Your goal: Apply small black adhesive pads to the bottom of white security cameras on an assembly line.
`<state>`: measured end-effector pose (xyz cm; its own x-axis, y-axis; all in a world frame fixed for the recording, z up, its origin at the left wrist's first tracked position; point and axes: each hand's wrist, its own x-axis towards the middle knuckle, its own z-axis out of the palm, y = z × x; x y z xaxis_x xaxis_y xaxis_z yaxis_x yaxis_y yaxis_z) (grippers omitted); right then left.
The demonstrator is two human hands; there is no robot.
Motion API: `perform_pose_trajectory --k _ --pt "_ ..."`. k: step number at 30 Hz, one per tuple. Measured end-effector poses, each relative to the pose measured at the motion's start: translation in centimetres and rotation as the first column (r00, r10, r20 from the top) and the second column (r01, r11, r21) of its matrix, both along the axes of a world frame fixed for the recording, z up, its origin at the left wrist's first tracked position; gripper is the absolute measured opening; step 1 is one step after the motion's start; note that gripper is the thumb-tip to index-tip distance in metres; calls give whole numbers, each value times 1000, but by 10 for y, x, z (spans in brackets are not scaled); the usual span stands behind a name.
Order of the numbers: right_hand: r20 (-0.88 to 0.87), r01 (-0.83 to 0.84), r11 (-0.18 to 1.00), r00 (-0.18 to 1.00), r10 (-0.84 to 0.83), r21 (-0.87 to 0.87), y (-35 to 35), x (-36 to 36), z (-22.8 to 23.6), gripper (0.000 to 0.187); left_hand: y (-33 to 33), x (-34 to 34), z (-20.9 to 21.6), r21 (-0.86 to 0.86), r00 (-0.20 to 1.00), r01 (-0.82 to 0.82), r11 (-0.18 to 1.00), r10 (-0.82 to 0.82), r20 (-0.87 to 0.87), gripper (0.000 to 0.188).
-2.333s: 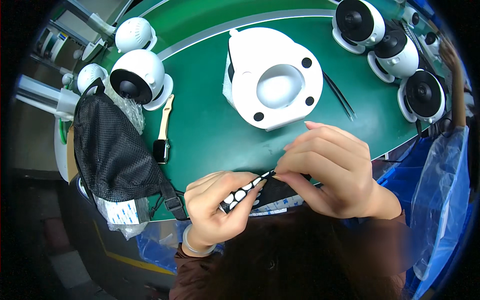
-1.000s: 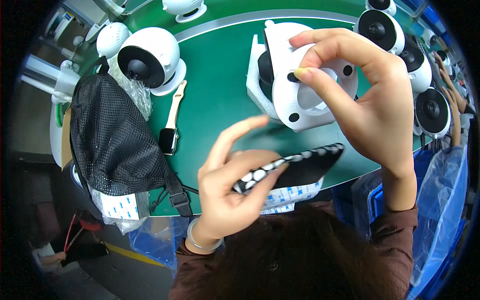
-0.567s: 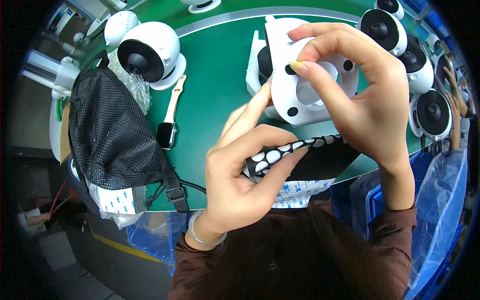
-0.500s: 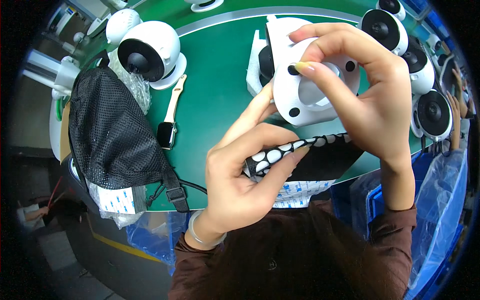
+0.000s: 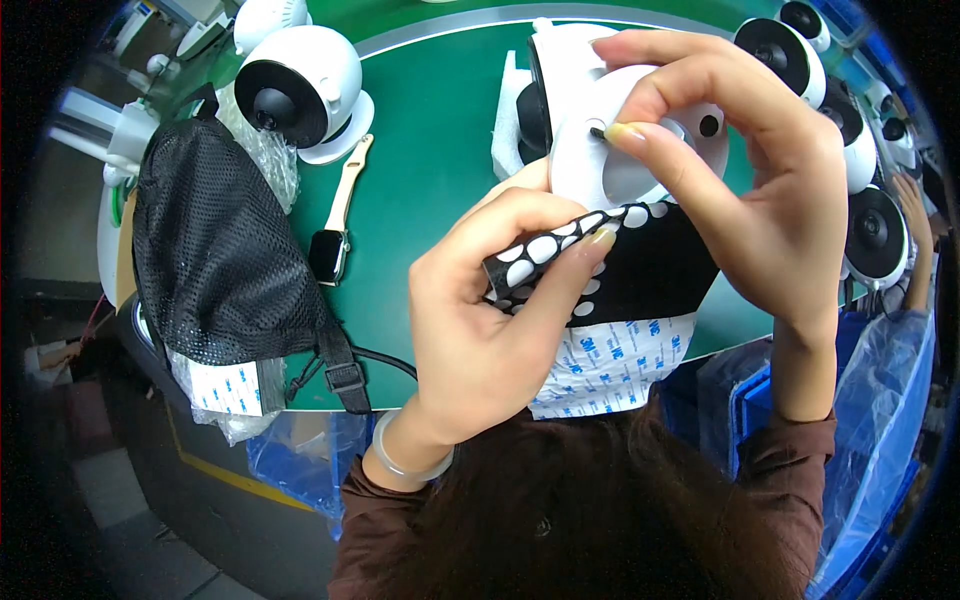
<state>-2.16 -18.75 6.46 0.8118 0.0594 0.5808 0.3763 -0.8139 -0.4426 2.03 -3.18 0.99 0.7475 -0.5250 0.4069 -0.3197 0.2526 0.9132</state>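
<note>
My left hand point(image 5: 490, 330) is closed on a black sheet point(image 5: 655, 262) dotted with white circles, its upper edge curled between thumb and fingers. Behind the sheet a white ball-shaped camera point(image 5: 568, 72) lies with the ring-like underside of its base towards me. A black round pad point(image 5: 709, 126) sits on the right of that base. My right hand point(image 5: 745, 170) has thumb and fingertips pinched at a second, small black pad point(image 5: 598, 133), seen almost edge-on at its recess. The sheet covers the lower part of the base.
White backing paper with blue print point(image 5: 610, 370) lies at the table's near edge. A black mesh bag point(image 5: 225, 250), a watch point(image 5: 328, 255) and another white camera point(image 5: 320, 85) are on the left. Several cameras point(image 5: 875, 235) line the right, above blue bins point(image 5: 860, 400); a person's hand shows beyond.
My left hand has raised the sheet, now covering the base's lower pad and showing more backing paper. The pad at my right fingertips has turned from face-on to nearly edge-on.
</note>
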Motion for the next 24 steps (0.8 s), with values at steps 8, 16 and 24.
perform_pose_trajectory --k 8,16,24 --pt "388 171 935 921 -39 -311 9 -7 4 12 2 -1 -1 50 994 -70 996 65 91 14" --pt "54 -69 992 996 64 105 4 -23 -1 9 18 -9 11 71 786 -247 966 157 598 26" --pt "92 -72 990 994 62 118 10 -25 -3 14 18 -10 16 67 882 -134 989 88 464 25"
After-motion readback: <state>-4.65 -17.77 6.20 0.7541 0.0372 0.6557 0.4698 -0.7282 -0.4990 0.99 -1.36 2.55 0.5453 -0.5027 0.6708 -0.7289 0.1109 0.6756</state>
